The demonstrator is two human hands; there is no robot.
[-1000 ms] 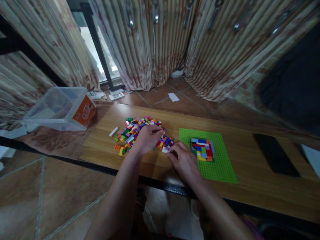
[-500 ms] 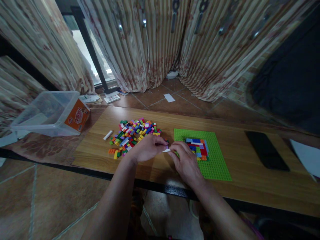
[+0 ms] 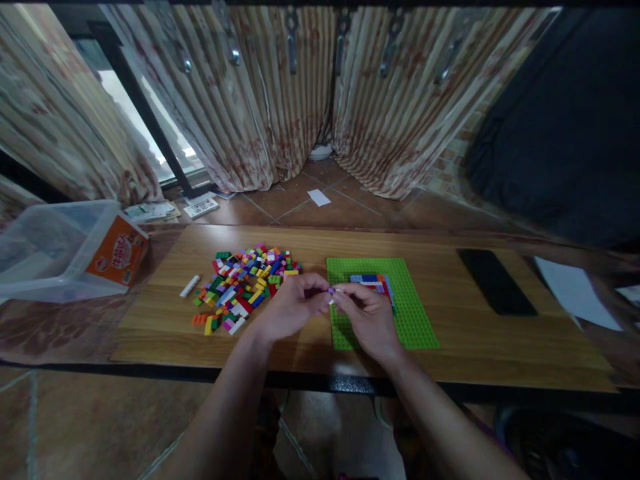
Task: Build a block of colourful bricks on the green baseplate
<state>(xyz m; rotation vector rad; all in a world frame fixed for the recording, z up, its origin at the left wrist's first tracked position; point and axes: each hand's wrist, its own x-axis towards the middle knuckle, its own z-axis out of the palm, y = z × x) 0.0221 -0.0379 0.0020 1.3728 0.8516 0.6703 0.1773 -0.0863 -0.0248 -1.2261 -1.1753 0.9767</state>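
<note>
My left hand (image 3: 293, 307) and my right hand (image 3: 371, 323) meet fingertip to fingertip above the table, between the brick pile and the green baseplate. Pinched there are small toy bricks (image 3: 331, 300), white and light purple; the fingers cover most of them. Which hand grips which colour is hard to make out. Behind my right hand, a flat multicoloured brick build (image 3: 370, 279) sits on the green baseplate (image 3: 420, 327), partly hidden. To the left of my left hand lies a heap of loose bricks (image 3: 255, 277) in many colours.
One long white brick (image 3: 190, 286) lies apart at the left of the wooden table (image 3: 165, 320). Beyond it stands a clear plastic bin (image 3: 60, 233) with an orange label. A black phone-like slab (image 3: 495, 281) and white paper (image 3: 575, 290) lie on the right.
My view has shifted, so the scene sits further left. My fingertips remain together, and purple now shows more clearly beside the white piece. My right hand now covers more of the build.
</note>
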